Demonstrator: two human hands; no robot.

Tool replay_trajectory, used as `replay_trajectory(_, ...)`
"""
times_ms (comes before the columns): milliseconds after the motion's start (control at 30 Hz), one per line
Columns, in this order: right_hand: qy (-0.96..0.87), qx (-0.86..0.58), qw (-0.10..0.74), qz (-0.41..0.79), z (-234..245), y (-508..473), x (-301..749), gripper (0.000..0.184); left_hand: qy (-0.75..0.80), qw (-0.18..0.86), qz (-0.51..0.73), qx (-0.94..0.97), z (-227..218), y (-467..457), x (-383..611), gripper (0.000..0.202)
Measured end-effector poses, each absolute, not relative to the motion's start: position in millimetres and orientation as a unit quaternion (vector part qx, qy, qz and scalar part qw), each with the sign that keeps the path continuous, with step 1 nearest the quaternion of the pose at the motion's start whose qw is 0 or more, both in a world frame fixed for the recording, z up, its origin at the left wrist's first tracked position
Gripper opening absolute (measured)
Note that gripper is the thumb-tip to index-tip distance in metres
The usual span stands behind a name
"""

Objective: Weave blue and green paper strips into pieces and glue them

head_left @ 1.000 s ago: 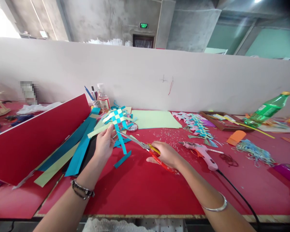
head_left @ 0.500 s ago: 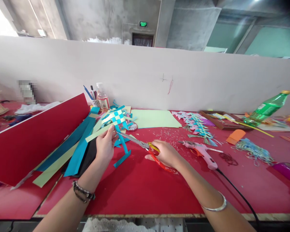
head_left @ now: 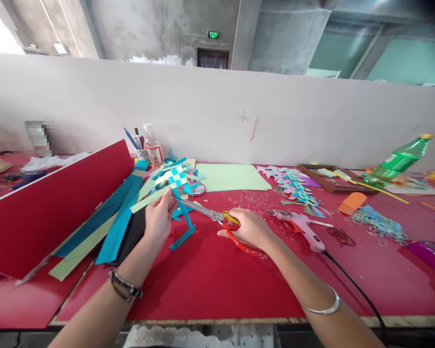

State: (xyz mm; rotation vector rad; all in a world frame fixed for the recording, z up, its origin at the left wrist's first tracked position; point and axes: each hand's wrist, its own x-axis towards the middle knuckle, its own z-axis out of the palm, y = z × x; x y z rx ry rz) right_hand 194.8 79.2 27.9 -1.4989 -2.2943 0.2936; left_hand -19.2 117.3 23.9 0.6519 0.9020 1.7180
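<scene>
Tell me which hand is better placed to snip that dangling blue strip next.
Your right hand, I'd judge: it grips the scissors, their blades by the blue strip, while your left hand is occupied pinching the woven paper.

The left forearm [head_left: 110,299] is angled forward and inward, with the left wrist [head_left: 145,247] held nearly straight. The left hand [head_left: 157,217] is turned thumb side up, its thumb [head_left: 166,197] pressed toward bent fingers in a pinch; some fingertips are hidden. The right forearm [head_left: 300,282] is slanted inward from the other side. The right hand [head_left: 252,229] is pointed leftward, knuckles up, its fingers curled into a grip. The two hands are held apart.
</scene>
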Motion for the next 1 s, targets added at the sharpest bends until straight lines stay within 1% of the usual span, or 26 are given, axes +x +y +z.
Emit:
replay_trajectory(100,-0.813,-0.541,0.190,0.100,28.0,79.7,194.9,0.038,0.375,0.530,0.708,0.278,22.2,118.3,-20.1,0.017)
replay_trajectory(300,-0.812,-0.552,0.170,0.081,27.0,80.6,197.2,0.041,0.374,0.581,0.674,0.262,18.5,120.3,-21.0,0.013)
replay_trajectory(367,-0.814,-0.550,0.170,0.076,26.3,80.6,197.8,0.040,0.382,0.576,0.678,0.251,17.0,122.4,-22.5,0.012)
replay_trajectory(467,-0.812,-0.550,0.179,0.072,25.9,80.6,197.5,0.040,0.382,0.540,0.709,0.244,16.2,127.1,-28.0,0.014)
replay_trajectory(600,-0.795,-0.556,0.222,0.102,26.8,81.5,195.7,0.038,0.418,0.447,0.746,0.263,20.0,130.6,-35.5,0.020)
replay_trajectory(733,-0.753,-0.550,0.307,0.192,26.1,82.6,193.7,0.039,0.486,0.329,0.715,0.379,22.9,124.4,-32.7,0.028)
replay_trajectory(833,-0.714,-0.509,0.382,0.291,24.6,80.7,190.9,0.039,0.499,0.212,0.648,0.535,20.1,115.5,-26.8,0.029)
replay_trajectory(933,-0.669,-0.443,0.428,0.416,23.7,76.5,187.1,0.037,0.399,0.050,0.531,0.746,16.5,106.5,-22.6,0.022)
replay_trajectory(1000,-0.638,-0.396,0.440,0.493,22.6,74.7,185.0,0.037,0.324,-0.057,0.438,0.837,16.9,101.1,-21.0,0.025)
